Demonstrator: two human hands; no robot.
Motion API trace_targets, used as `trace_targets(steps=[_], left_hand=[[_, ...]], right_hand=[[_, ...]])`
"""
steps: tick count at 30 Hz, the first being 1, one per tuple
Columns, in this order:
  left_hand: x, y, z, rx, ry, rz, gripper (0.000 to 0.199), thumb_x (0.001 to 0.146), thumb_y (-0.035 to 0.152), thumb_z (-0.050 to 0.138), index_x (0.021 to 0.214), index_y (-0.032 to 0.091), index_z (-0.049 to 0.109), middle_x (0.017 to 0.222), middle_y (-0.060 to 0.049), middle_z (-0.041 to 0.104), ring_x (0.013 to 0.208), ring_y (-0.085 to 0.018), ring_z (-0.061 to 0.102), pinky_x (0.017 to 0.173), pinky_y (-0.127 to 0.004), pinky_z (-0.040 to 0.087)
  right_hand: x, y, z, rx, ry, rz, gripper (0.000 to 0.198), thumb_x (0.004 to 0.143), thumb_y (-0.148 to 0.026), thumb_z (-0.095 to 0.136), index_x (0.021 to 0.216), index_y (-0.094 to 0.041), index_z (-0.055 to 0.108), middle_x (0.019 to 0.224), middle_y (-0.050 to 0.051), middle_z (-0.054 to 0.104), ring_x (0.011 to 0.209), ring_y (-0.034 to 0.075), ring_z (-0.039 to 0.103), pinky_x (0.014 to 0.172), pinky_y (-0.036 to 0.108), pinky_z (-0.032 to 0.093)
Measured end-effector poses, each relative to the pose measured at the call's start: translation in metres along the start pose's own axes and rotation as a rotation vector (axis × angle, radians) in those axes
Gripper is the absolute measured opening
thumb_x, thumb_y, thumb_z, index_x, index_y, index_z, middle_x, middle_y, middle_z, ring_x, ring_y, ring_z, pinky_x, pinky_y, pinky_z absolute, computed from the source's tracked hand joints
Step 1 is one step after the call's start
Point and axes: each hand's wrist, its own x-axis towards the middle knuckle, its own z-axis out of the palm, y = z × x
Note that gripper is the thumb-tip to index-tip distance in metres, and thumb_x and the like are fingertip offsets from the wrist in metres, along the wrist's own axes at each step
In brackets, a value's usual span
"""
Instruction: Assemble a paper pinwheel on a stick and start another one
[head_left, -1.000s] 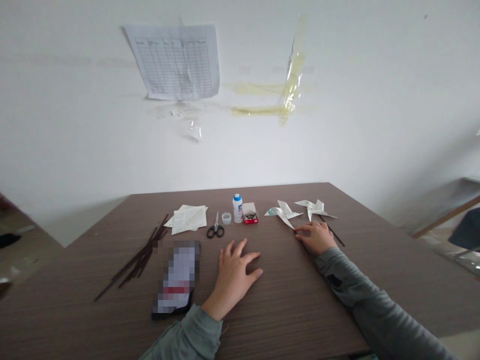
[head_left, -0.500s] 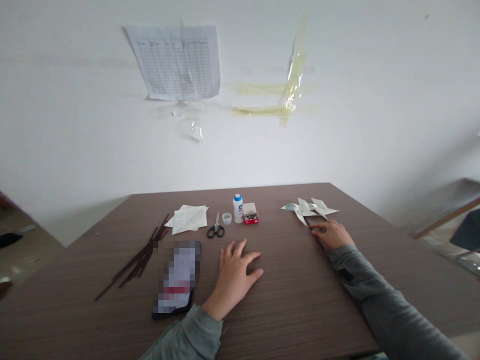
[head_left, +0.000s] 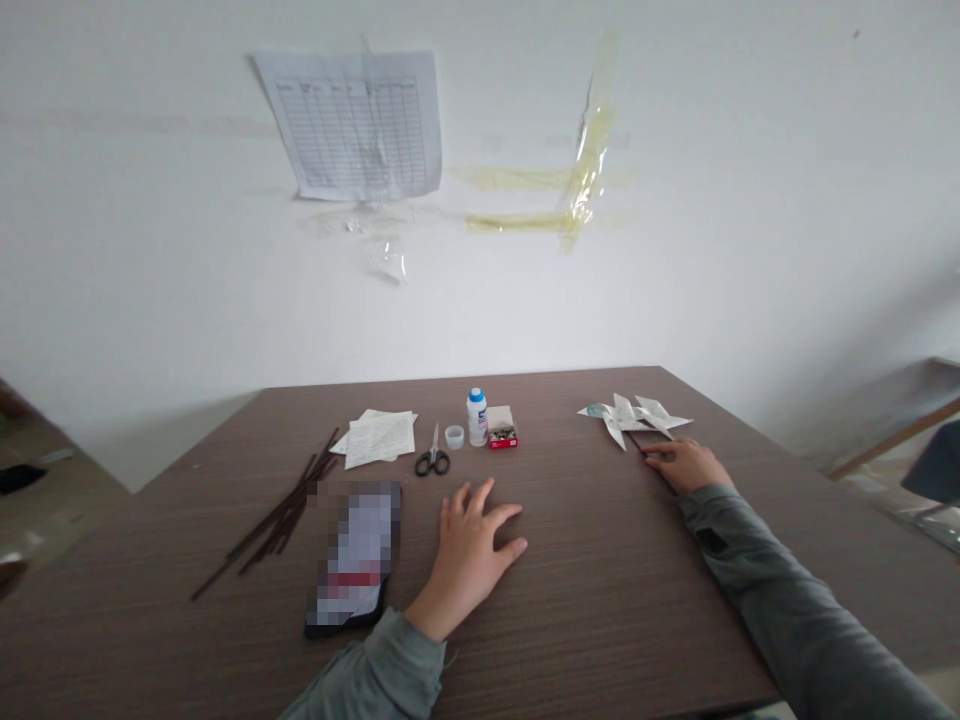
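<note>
My right hand [head_left: 688, 466] has its fingers closed on the dark stick of a paper pinwheel, near the table's right side. Folded white paper blades of pinwheels [head_left: 634, 416] lie just beyond those fingertips; they overlap, so I cannot tell them fully apart. Flat on the table in the middle, my left hand [head_left: 474, 550] is open, its fingers spread and nothing held. To its left lies a phone [head_left: 360, 555] with a blurred screen. Black-handled scissors [head_left: 433, 460] rest beyond the left hand's fingers.
Several dark sticks [head_left: 281, 515] lie at the left beside square paper sheets [head_left: 381, 438]. A small clear cup [head_left: 454, 437], a blue-capped bottle [head_left: 478, 418] and an open red box [head_left: 502, 438] of small metallic pieces stand at the back. Behind the table [head_left: 570, 580] rises a wall.
My right hand has shifted a little to the right, and the pinwheels have moved right with it. The left hand has stayed in place.
</note>
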Motion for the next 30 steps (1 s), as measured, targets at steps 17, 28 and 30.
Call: trace_targets(steps=[17, 28, 30], left_hand=[[-0.001, -0.004, 0.003, 0.053, 0.006, 0.049, 0.050, 0.115, 0.038, 0.093, 0.165, 0.043, 0.093, 0.196, -0.011, 0.072, 0.185, -0.053, 0.060, 0.154, -0.092, 0.041], [-0.002, -0.008, -0.009, 0.100, -0.035, 0.099, 0.053, 0.121, 0.040, 0.083, 0.174, 0.046, 0.087, 0.199, -0.009, 0.068, 0.187, -0.051, 0.058, 0.155, -0.084, 0.045], [-0.001, -0.008, -0.010, 0.095, -0.037, 0.101, 0.054, 0.120, 0.042, 0.083, 0.174, 0.046, 0.088, 0.198, -0.009, 0.069, 0.186, -0.051, 0.060, 0.155, -0.080, 0.048]], right_hand=[[-0.003, -0.019, 0.022, 0.133, 0.323, -0.191, 0.032, 0.111, -0.031, 0.072, 0.117, -0.027, 0.103, 0.128, 0.019, 0.097, 0.123, 0.045, 0.091, 0.112, 0.062, 0.074], [-0.046, -0.147, 0.055, 0.257, 0.023, -0.693, 0.042, 0.114, -0.028, 0.082, 0.153, -0.035, 0.098, 0.167, 0.013, 0.092, 0.156, 0.041, 0.084, 0.135, 0.063, 0.070], [-0.054, -0.159, 0.060, 0.250, -0.051, -0.704, 0.048, 0.117, -0.034, 0.083, 0.163, -0.037, 0.094, 0.178, 0.012, 0.086, 0.168, 0.044, 0.078, 0.143, 0.069, 0.064]])
